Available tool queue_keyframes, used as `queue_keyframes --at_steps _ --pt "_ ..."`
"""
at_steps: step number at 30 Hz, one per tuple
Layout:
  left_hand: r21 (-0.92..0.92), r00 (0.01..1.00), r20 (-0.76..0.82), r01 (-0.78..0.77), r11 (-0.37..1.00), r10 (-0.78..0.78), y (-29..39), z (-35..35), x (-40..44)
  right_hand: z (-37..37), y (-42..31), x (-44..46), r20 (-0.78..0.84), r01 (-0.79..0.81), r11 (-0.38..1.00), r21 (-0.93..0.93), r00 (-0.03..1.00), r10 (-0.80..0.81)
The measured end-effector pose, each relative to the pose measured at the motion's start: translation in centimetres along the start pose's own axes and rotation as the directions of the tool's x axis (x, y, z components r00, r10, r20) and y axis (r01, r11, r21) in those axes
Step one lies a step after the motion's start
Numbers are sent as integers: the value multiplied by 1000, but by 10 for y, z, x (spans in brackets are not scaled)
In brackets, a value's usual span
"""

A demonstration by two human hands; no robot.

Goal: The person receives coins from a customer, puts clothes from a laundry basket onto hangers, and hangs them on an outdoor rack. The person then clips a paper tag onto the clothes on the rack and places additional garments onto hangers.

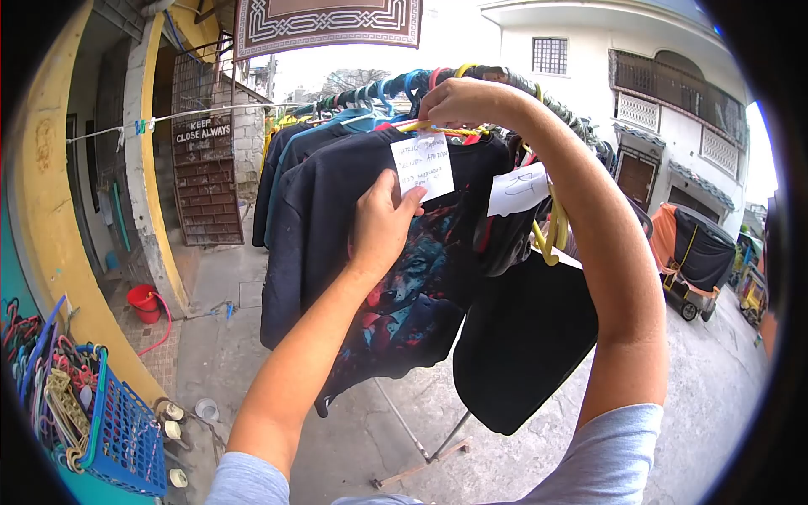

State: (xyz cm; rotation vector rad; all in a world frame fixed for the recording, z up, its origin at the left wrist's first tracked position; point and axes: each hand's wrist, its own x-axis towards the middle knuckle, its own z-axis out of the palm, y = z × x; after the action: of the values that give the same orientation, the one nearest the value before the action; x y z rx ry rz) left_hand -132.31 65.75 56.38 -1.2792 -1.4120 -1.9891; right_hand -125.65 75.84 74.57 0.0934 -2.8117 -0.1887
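A dark T-shirt (pixel 303 210) with a red and blue animal print hangs in front of me on a yellow hanger (pixel 414 126). Pinned or laid against its neck is a white paper note (pixel 423 164) with handwriting. My left hand (pixel 380 225) pinches the note's lower edge between thumb and fingers. Above it, my right hand (pixel 471 104) is closed at the top of the hanger, just under the rail; its fingertips are partly hidden. A second written paper tag (pixel 517 190) hangs to the right, beside another yellow hanger (pixel 551 227).
More clothes on colored hangers fill the wrapped rail (pixel 497 76). Black fabric (pixel 530 337) hangs low at right. A blue basket (pixel 126 429) of hangers stands lower left, a red bucket (pixel 145 303) behind it. A covered cart (pixel 694 252) is parked far right.
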Motion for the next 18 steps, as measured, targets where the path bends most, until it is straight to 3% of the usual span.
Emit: queue_keyframes --at_steps 3,4,5,6,7,8,11,13,15,18 --pt "41 1000 -4 -17 999 17 -12 2 2 -1 -13 -5 -4 -71 995 -66 997 71" --pt "71 1000 -17 -19 997 21 -15 0 2 4 15 16 -15 346 886 -309 930 -368" --pt "96 1000 -8 -2 995 3 -8 -1 1 6 48 37 77 660 546 -516 671 -738" --pt "82 1000 -18 19 996 -18 -5 -1 -1 3 63 34 11 634 708 -309 747 -665" --pt "74 1000 -15 -7 997 8 -15 -1 -1 -2 35 19 44 344 935 -88 939 -342" --pt "71 1000 -14 -15 997 17 -16 -3 -4 -7 5 3 71 -37 994 101 997 30" --pt "47 1000 -6 5 999 -5 -11 -14 -22 -34 -33 -22 -64 -1 994 108 998 8" --pt "-12 996 46 74 997 -73 -16 -22 -40 -48 -45 -27 -221 212 970 122 958 -181" --pt "-88 976 148 175 981 -161 -20 -32 -64 -70 -81 -42 -309 211 975 70 934 -180" --pt "2 867 438 263 965 -237 -19 -60 -112 -87 -137 -59 -378 412 907 84 856 -354"
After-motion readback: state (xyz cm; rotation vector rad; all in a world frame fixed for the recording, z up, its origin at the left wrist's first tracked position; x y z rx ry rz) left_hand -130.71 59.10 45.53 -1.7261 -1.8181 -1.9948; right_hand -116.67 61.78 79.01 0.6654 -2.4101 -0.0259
